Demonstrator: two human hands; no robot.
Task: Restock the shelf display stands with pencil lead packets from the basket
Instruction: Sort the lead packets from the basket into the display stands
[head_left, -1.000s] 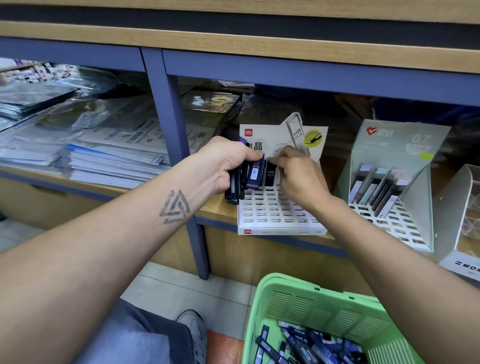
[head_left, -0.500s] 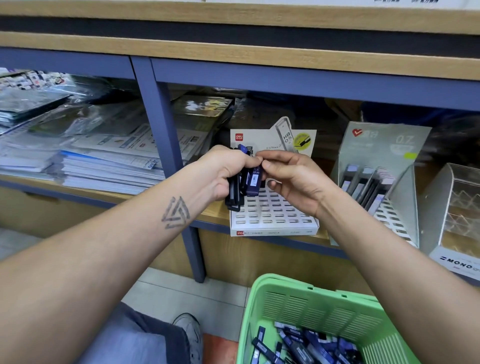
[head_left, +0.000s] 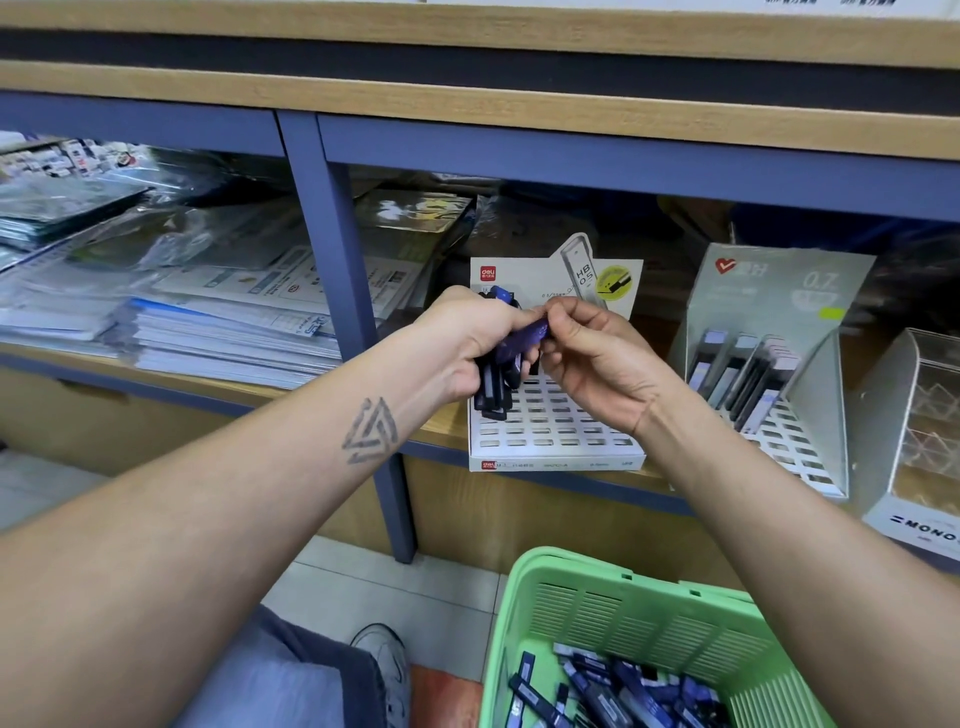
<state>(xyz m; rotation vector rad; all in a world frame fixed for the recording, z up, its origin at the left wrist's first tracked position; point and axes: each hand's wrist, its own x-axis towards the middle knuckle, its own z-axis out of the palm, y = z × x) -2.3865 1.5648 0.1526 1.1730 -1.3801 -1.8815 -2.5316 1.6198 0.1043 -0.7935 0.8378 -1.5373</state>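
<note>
Mid-frame, the left hand (head_left: 467, 348) clamps a bundle of packets (head_left: 493, 387); the right hand (head_left: 587, 353) pinches one packet (head_left: 532, 332). Light, stiff, slick: likely best pinched at its end.

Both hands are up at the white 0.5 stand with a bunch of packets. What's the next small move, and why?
Probably draw the single packet that the right hand pinches free of the bunch in the left hand, then lower it into an open slot of the white stand, whose visible grid is unfilled.
</note>
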